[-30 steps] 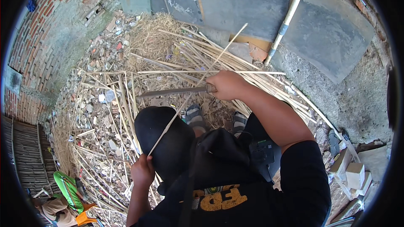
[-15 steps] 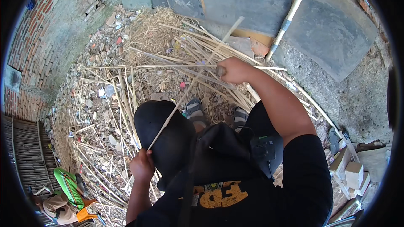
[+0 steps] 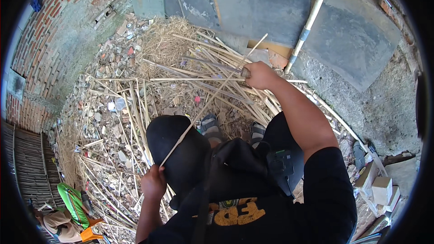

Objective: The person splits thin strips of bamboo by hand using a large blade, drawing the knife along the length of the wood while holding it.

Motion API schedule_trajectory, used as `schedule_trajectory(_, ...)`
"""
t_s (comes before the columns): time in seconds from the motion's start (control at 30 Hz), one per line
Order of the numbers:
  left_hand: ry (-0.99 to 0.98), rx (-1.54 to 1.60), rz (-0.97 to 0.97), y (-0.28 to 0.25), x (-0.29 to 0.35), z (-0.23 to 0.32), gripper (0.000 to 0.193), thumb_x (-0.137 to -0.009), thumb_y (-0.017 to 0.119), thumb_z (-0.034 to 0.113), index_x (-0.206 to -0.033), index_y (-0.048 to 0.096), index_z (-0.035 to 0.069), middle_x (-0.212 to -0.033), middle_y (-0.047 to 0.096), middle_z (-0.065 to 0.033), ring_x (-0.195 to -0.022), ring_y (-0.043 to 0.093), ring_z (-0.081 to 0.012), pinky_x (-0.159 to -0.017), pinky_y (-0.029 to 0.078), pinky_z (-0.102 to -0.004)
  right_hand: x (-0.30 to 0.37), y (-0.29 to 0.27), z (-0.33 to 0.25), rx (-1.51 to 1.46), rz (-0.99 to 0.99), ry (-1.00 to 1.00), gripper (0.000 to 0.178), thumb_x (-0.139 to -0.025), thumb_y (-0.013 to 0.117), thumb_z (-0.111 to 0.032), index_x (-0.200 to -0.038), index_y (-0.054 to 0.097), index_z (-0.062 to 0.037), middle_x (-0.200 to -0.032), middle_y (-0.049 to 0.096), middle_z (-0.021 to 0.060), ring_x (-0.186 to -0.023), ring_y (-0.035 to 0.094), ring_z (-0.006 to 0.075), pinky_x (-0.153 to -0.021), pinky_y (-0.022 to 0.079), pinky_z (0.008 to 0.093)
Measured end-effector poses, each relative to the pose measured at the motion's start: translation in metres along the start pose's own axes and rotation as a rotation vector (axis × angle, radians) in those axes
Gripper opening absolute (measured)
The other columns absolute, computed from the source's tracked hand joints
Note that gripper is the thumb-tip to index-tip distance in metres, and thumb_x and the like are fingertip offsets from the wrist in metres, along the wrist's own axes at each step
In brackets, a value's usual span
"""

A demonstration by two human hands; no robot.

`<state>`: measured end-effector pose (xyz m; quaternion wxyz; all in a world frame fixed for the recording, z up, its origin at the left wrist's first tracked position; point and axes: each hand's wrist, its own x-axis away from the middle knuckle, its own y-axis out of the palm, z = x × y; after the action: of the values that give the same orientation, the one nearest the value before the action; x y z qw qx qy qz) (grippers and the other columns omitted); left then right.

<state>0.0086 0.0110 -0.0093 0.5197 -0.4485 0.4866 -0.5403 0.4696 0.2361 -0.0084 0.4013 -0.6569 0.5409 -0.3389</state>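
A long, pale bamboo strip [image 3: 199, 116] slants from my lap up toward the right. Its near end is pinched in my closed left hand [image 3: 153, 182], beside my left knee. My right hand [image 3: 261, 76] is wrapped round the wooden handle of a long-bladed knife [image 3: 212, 63]. The grey blade points left and crosses the strip near its far end. Whether blade and strip touch, I cannot tell. A thicker node shows on the strip above my dark-clad left knee [image 3: 167, 131].
More bamboo strips [image 3: 181, 79] lie across the rubble ahead and to the left. Dry straw [image 3: 169, 36] is heaped beyond them. A pole [image 3: 309, 22] leans by the grey wall panels. Wood blocks [image 3: 382, 190] sit at right. Another person [image 3: 63, 226] is at lower left.
My right hand has shifted slightly right, and the knife blade now shows clearly. The strip's far end has swung right and lower. My left hand keeps its hold.
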Motion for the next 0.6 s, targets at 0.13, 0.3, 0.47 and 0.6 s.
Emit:
schedule_trajectory(0.13,0.013,0.043,-0.046,-0.004,0.002,-0.003,0.027,-0.101,0.052,0.026,-0.083,0.053,0.006,-0.067,0.062,-0.0219,-0.061,0.062,-0.0450,-0.054,0.046,-0.0550,0.024,-0.007,-0.060,0.110,-0.133,-0.030,0.025,-0.078,0.065,-0.017,-0.102,0.069,-0.0103,-0.093,0.071,0.0167,-0.091,0.068,0.0373,-0.081,0.054,0.0479)
schedule_trajectory(0.3,0.013,0.124,-0.049,0.007,-0.005,-0.007,0.029,-0.103,0.049,0.026,-0.084,0.053,0.006,-0.065,0.060,-0.0228,-0.060,0.060,-0.0467,-0.054,0.045,-0.0555,0.004,0.002,-0.006,-0.093,0.005,0.021,0.024,-0.079,0.064,-0.017,-0.101,0.068,-0.0078,-0.093,0.070,0.0183,-0.092,0.068,0.0373,-0.084,0.054,0.0467)
schedule_trajectory(0.47,-0.012,0.125,-0.034,-0.002,0.002,-0.001,0.030,-0.103,0.048,0.027,-0.083,0.054,0.005,-0.065,0.060,-0.0229,-0.061,0.060,-0.0468,-0.055,0.045,-0.0559,0.012,-0.001,-0.045,-0.036,-0.005,-0.018,0.026,-0.079,0.065,-0.017,-0.102,0.067,-0.0066,-0.094,0.071,0.0178,-0.092,0.068,0.0370,-0.085,0.054,0.0466)
schedule_trajectory(0.6,-0.013,0.142,-0.018,0.006,0.000,-0.002,0.032,-0.103,0.047,0.028,-0.082,0.054,0.005,-0.065,0.060,-0.0230,-0.061,0.061,-0.0471,-0.054,0.045,-0.0561,0.019,0.016,-0.067,0.219,-0.213,-0.182,0.023,-0.078,0.065,-0.016,-0.101,0.069,-0.0121,-0.093,0.071,0.0153,-0.089,0.068,0.0353,-0.079,0.055,0.0461)
